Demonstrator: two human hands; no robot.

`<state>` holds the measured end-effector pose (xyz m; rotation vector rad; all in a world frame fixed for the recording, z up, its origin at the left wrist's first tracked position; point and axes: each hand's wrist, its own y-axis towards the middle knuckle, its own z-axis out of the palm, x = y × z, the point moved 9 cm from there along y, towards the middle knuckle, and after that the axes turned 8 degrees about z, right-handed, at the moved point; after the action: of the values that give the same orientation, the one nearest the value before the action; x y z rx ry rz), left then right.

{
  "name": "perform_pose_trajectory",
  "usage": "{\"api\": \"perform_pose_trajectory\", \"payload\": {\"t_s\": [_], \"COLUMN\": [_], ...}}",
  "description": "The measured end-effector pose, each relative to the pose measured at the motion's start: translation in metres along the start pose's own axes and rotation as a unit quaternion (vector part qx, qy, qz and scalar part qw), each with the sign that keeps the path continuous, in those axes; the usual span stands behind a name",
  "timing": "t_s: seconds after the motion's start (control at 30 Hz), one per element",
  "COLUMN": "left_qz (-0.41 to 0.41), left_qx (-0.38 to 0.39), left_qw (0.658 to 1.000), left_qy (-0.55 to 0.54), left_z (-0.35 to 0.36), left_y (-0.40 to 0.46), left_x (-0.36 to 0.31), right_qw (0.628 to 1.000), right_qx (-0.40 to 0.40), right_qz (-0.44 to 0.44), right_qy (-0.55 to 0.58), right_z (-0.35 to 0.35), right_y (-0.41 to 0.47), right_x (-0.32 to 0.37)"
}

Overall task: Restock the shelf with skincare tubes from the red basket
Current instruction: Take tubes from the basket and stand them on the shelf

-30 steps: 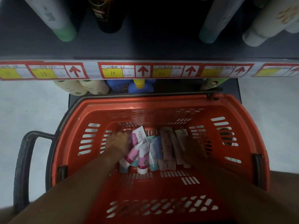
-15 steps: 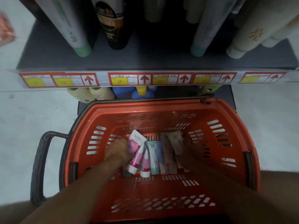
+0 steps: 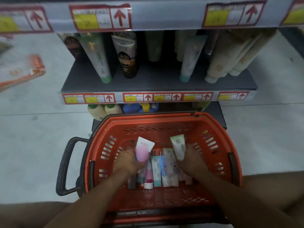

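Note:
Both my hands are down inside the red basket (image 3: 218, 129). My left hand (image 3: 129, 161) grips a white and pink tube (image 3: 144, 149), lifted with its crimped end up. My right hand (image 3: 191, 160) grips a white and pale green tube (image 3: 178, 146), also raised off the pile. Several more tubes (image 3: 162, 171) lie side by side on the basket floor between my hands. Above the basket, the dark shelf (image 3: 158, 83) carries upright tubes standing on their caps.
The basket's black handle (image 3: 65, 165) sticks out to the left. Price labels with red arrows run along the shelf edges (image 3: 158, 97). Cream and blue bottles (image 3: 105, 110) stand on the lowest shelf behind the basket. An orange packet (image 3: 31, 69) lies on the pale floor at left.
Both hands have closed on tubes and raised them off the pile. The view has tilted up, showing the whole shelf and another shelf edge above it.

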<state>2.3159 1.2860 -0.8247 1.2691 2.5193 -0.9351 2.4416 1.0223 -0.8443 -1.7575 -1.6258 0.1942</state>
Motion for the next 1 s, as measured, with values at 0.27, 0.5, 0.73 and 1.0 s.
{"api": "perform_pose_trajectory", "payload": {"t_s": [0.27,0.5,0.73,1.0], "left_qz": [0.066,0.135,0.193,0.255], "left_qx": [-0.091,-0.174,-0.251,-0.327], "left_qw": [0.992,0.971,0.941,0.896], "left_qy": [-0.053,-0.093,-0.121,-0.161], "left_z": [-0.061,-0.117,-0.183,-0.252], "left_y": [-0.036,-0.066,-0.1,-0.139], "left_x": [-0.049,-0.093,-0.137,-0.185], "right_qw": [0.995,0.982,0.966,0.935], "right_qx": [-0.05,-0.109,-0.165,-0.245], "right_qz": [-0.071,-0.127,-0.166,-0.218], "right_qy": [0.057,0.09,0.111,0.131], "right_z": [-0.059,-0.12,-0.185,-0.263], "right_y": [-0.044,-0.085,-0.125,-0.171], "right_x": [0.04,0.072,0.106,0.149]}}
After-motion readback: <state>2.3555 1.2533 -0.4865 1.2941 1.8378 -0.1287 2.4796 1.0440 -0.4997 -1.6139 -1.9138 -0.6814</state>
